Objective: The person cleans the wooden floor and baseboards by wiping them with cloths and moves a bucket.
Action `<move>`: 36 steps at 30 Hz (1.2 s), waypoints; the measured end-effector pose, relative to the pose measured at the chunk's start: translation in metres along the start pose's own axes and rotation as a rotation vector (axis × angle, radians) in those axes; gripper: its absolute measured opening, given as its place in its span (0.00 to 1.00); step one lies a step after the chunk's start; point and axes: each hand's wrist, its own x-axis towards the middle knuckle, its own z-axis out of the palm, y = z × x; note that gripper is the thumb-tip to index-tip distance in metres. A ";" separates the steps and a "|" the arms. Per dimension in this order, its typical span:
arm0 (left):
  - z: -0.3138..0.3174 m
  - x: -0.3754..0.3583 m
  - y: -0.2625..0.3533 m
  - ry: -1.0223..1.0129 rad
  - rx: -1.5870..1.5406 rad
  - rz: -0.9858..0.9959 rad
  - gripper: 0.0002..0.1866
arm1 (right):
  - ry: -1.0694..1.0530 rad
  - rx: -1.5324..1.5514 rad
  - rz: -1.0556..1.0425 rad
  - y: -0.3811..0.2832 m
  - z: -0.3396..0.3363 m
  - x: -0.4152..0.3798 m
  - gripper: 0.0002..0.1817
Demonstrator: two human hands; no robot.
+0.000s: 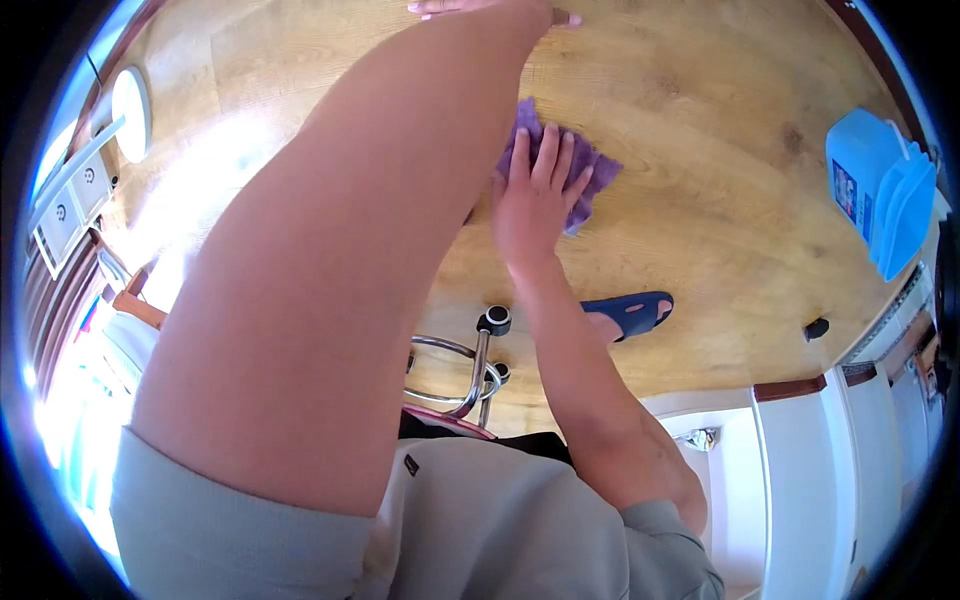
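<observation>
On the wooden floor, a purple cloth (598, 178) lies crumpled under my right hand (533, 205). My right hand rests palm down on it, its fingers stretched out and apart. Near the top edge, my left hand (490, 6) is partly cut off by the frame and partly hidden by my own forearm. Its fingertips show to the left and its thumb to the right, spread apart against the floor. My left arm, close to the camera, hides much of the floor on the left.
A dark blue slipper (640, 314) is on a foot below the cloth. Metal chair legs with casters (495, 320) stand near my body. A blue plastic container (868, 180) is at the right, above a small dark floor object (816, 328). A round white base (131, 114) stands upper left.
</observation>
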 end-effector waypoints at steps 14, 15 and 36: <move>-0.002 -0.007 -0.004 0.024 0.043 0.116 0.84 | 0.041 0.010 -0.027 0.003 0.012 -0.008 0.35; -0.002 -0.007 -0.004 0.020 0.039 0.121 0.84 | 0.038 0.017 -0.025 0.002 0.011 -0.006 0.35; 0.025 0.029 -0.012 0.216 0.216 0.274 0.79 | -0.042 0.023 0.005 0.000 0.005 -0.016 0.36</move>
